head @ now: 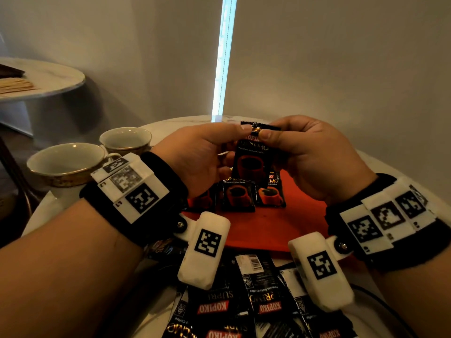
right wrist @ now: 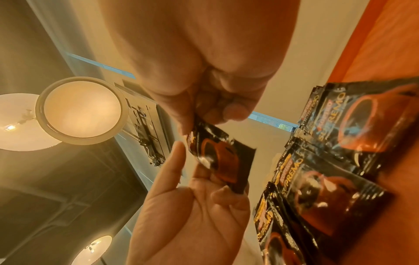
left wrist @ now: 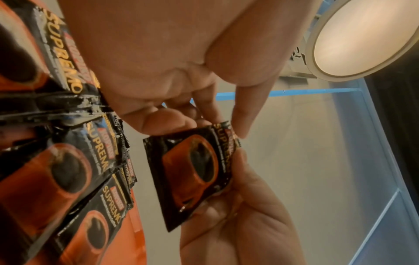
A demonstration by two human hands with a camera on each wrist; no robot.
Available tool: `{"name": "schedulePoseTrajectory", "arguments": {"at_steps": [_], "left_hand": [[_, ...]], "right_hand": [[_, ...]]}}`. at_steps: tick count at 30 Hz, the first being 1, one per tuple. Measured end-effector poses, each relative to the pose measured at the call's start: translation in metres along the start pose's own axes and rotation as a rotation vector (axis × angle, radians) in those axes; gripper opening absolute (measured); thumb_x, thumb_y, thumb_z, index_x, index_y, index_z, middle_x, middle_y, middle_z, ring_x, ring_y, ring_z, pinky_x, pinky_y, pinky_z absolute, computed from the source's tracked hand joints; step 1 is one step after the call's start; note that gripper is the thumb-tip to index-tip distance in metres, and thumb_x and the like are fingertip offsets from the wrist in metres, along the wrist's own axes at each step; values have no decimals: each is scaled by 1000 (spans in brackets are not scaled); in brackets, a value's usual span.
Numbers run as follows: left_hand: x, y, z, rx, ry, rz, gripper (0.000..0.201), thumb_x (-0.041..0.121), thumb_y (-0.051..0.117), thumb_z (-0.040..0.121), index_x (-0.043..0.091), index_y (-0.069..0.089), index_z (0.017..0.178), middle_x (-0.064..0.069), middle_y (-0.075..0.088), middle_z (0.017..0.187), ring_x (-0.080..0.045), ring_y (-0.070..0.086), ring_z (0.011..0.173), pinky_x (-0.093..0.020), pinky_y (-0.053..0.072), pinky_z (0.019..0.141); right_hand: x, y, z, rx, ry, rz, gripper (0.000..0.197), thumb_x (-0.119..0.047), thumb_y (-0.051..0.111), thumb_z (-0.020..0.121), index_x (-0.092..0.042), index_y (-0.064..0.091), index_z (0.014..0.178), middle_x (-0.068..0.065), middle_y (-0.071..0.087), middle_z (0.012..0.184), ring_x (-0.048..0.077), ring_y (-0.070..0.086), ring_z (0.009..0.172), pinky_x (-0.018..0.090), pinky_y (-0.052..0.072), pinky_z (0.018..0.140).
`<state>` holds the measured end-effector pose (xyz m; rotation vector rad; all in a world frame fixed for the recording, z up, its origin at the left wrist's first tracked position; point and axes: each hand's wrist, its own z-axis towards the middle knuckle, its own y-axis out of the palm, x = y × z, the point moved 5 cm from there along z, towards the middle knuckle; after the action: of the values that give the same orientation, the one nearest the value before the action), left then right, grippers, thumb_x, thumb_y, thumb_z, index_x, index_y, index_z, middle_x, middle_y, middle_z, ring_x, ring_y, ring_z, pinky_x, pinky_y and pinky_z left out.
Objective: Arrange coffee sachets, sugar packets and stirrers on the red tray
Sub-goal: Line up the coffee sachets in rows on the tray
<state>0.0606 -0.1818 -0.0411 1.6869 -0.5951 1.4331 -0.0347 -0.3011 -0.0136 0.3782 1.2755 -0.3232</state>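
Observation:
A black coffee sachet (head: 251,157) with an orange cup printed on it hangs upright above the red tray (head: 268,230). My left hand (head: 234,142) pinches its top edge from the left and my right hand (head: 273,140) pinches it from the right. In the left wrist view the sachet (left wrist: 192,170) sits between my left hand (left wrist: 204,114) and the right hand (left wrist: 238,206). In the right wrist view it (right wrist: 224,161) is held the same way. A row of like sachets (head: 238,196) lies on the tray's far side. Sugar packets are not in view.
Several loose sachets (head: 256,301) lie face down on the round table in front of the tray. Two white cups (head: 66,162) (head: 125,139) stand at the left. A side table (head: 48,79) at far left bears pale wooden stirrers (head: 14,85). A dark cable (head: 380,301) runs at right.

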Motion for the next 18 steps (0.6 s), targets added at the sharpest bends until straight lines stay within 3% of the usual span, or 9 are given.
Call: {"name": "schedulePoseTrajectory", "arguments": {"at_steps": [3, 6, 8, 10, 12, 13, 15, 18], "left_hand": [[-1, 1, 1, 18, 10, 38, 29, 19, 66, 89, 12, 64, 117, -7, 67, 99, -17, 59, 77, -19, 44, 48], [1, -1, 3, 48, 28, 17, 10, 15, 69, 87, 16, 61, 93, -4, 69, 86, -18, 57, 73, -20, 37, 47], [1, -1, 3, 34, 42, 10, 13, 13, 69, 83, 18, 57, 81, -2, 68, 79, -18, 56, 69, -22, 39, 48], [0, 2, 3, -4, 37, -15, 10, 12, 70, 83, 14, 61, 87, -7, 68, 84, -23, 61, 75, -29, 48, 59], [-5, 1, 5, 2, 17, -14, 27, 16, 71, 79, 9, 65, 104, -13, 66, 97, -30, 59, 87, -36, 48, 70], [-5, 0, 5, 16, 18, -16, 29, 18, 70, 76, 10, 64, 104, -13, 64, 98, -31, 56, 90, -37, 46, 72], [-5, 1, 5, 36, 33, -12, 11, 16, 67, 78, 15, 61, 86, -10, 63, 87, -30, 55, 82, -36, 41, 67], [-6, -1, 7, 69, 44, 10, 23, 7, 65, 87, 19, 53, 72, -4, 59, 71, -18, 53, 61, -29, 35, 54]], "right_hand": [[1, 1, 0, -29, 26, 7, 17, -9, 70, 64, -6, 67, 81, 11, 72, 75, 24, 71, 69, 29, 58, 58], [2, 0, 0, -33, 21, 37, 11, -8, 69, 71, -5, 68, 82, 13, 72, 77, 24, 70, 70, 32, 58, 60], [3, -2, 3, 14, 3, 30, 7, 1, 66, 80, -6, 66, 80, 13, 70, 76, 25, 68, 70, 32, 58, 62], [5, -6, 5, 49, -4, -36, 16, 6, 63, 86, -9, 65, 80, 10, 69, 74, 25, 65, 70, 30, 54, 60], [7, -8, 5, 56, -2, -89, 19, 6, 63, 87, -11, 66, 78, 8, 69, 73, 27, 62, 73, 29, 50, 58], [8, -8, 6, 55, 0, -108, 19, 5, 64, 87, -11, 67, 78, 8, 69, 74, 30, 61, 75, 29, 50, 59], [8, -8, 5, 59, 1, -133, 19, 6, 64, 88, -10, 67, 78, 8, 68, 72, 30, 60, 75, 27, 49, 55], [9, -8, 4, 54, 20, -126, 17, 5, 63, 89, -8, 66, 79, 7, 68, 68, 22, 61, 62, 23, 46, 46]]}}
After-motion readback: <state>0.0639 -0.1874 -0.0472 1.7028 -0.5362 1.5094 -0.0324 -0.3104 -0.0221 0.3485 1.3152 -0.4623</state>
